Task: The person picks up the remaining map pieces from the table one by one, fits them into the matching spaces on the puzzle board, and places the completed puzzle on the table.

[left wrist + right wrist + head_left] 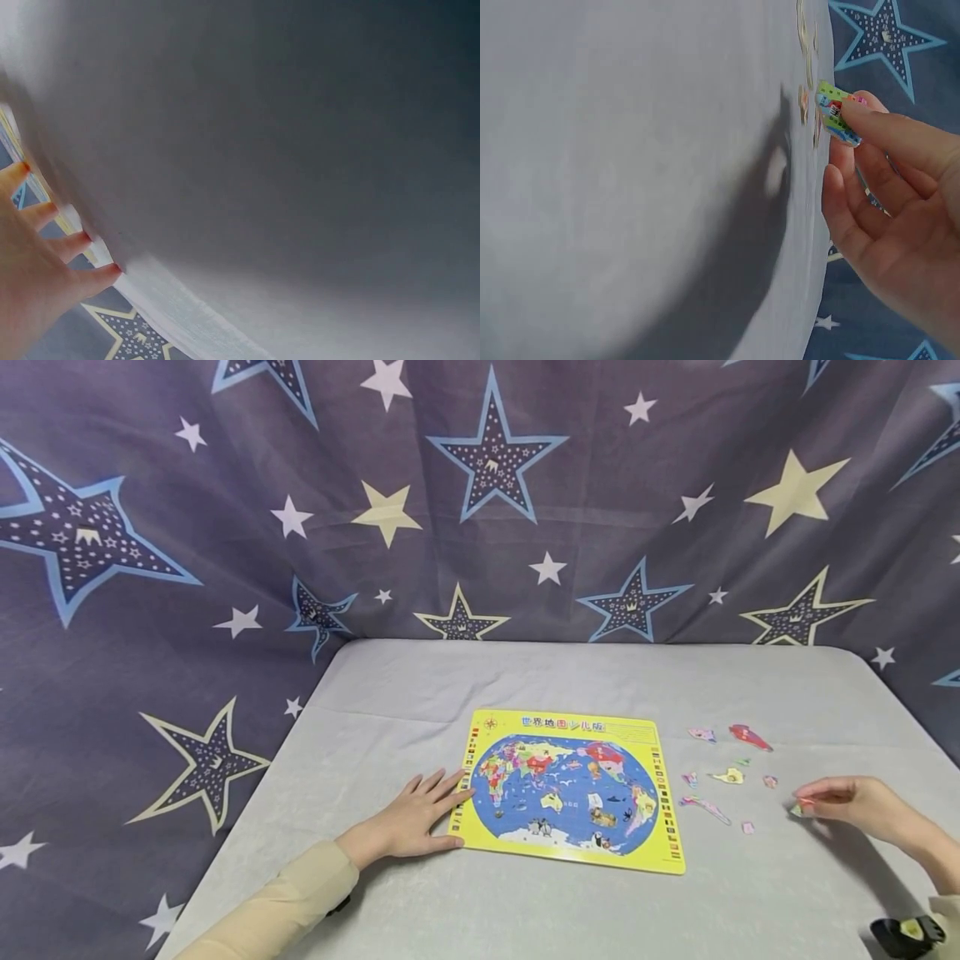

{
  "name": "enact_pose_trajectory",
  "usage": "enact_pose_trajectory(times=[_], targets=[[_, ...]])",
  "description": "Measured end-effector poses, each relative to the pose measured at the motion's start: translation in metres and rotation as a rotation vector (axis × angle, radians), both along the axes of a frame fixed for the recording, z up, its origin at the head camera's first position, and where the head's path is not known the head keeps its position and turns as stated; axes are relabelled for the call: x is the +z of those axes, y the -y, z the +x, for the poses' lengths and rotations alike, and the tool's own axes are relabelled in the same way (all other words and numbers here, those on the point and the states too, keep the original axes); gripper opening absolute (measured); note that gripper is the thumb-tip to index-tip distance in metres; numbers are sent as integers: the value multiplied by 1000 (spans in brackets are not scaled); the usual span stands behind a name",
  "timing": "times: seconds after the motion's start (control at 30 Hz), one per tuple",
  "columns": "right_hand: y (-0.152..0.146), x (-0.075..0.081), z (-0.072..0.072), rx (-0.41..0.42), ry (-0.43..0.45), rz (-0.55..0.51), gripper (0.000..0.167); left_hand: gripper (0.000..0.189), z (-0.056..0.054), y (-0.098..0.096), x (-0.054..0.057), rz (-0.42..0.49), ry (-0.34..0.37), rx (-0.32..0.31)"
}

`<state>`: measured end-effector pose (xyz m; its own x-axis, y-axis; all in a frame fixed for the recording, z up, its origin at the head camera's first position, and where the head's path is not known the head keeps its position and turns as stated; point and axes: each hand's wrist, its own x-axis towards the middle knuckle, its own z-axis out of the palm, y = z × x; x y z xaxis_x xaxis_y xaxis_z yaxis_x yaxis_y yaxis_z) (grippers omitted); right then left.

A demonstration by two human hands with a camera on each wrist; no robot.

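Observation:
A yellow-bordered world map puzzle board (pixel 567 856) lies on the table. My left hand (pixel 405 820) rests at its left edge, fingers spread, fingertips touching the border; the left wrist view shows the same hand (pixel 45 259) from the side. Off to the right, my right hand (pixel 851 806) pinches a small puzzle piece (pixel 802 807) between thumb and fingers. Close up in the right wrist view, this puzzle piece (pixel 835 112) is green with blue, red and pink print, held above the cloth by the hand (pixel 900 180).
Several loose puzzle pieces lie between the board and my right hand, among them a red piece (pixel 750 737), a pale yellow piece (pixel 729 775) and a long pink piece (pixel 707 810). A grey cloth (pixel 390 693) covers the table. Behind hangs a star-patterned curtain (pixel 525 552).

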<state>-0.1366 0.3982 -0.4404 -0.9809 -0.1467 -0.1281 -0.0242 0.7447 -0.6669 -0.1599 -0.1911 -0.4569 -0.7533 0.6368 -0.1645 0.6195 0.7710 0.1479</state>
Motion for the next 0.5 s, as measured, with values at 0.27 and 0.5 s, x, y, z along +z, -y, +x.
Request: enact_pose_trajectory(times=[0.27, 0.5], targets=[[18, 7, -9, 107, -60, -109, 17, 76, 0, 0, 1, 1, 12, 4], [39, 16, -16, 148, -80, -114, 22, 74, 0, 0, 2, 18, 17, -10]])
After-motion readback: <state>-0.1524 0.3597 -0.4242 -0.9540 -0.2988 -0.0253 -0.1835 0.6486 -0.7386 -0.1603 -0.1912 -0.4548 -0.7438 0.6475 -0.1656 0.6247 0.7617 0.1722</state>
